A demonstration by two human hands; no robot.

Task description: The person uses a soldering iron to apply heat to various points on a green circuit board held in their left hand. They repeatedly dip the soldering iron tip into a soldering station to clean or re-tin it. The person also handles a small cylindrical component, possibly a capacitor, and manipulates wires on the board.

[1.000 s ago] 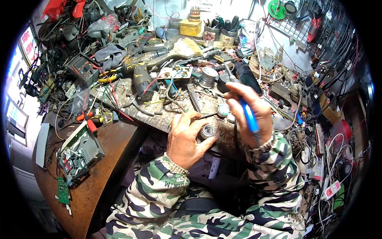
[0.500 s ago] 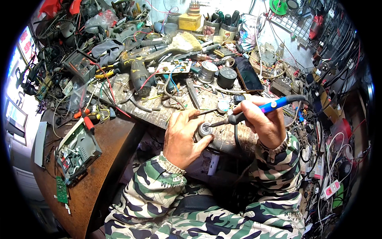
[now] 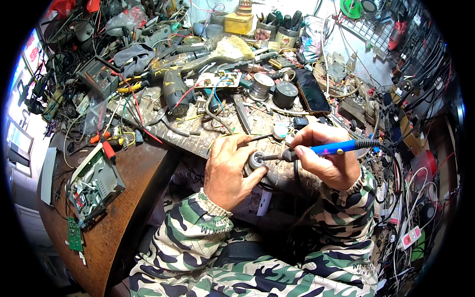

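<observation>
We count 2 hands, 1 blue-handled soldering iron [image 3: 334, 147] and 1 round metal part [image 3: 257, 160]. Taking the wire spool [image 3: 261, 88] as our landmark, we see 1 black round container [image 3: 285, 95] just to its right and 1 dark phone [image 3: 314, 94] further to its right. To the left of the spool lie 1 pale circuit board [image 3: 215, 79] and 1 power drill [image 3: 173, 91]; beyond the spool stand 1 yellow box [image 3: 238, 24] and 2 cans with tools, the left can [image 3: 265, 32] and the right can [image 3: 286, 37].

Under the spool, the wooden tabletop [image 3: 195, 146] is worn and covered with scraps. A brown tabletop [image 3: 133, 183], to the left of the spool and nearer to the person, carries 1 opened grey casing [image 3: 97, 188]. Beyond the spool, to its right, a wire grid [image 3: 373, 27] hangs on the wall.

The round metal part is on the near side of the spool, between the thumb and fingers of the left hand [image 3: 228, 171], which grip its side. The fingers of the right hand [image 3: 332, 165] are closed around the soldering iron; its tip is at the part's open face, but we cannot tell the exact contact.
</observation>
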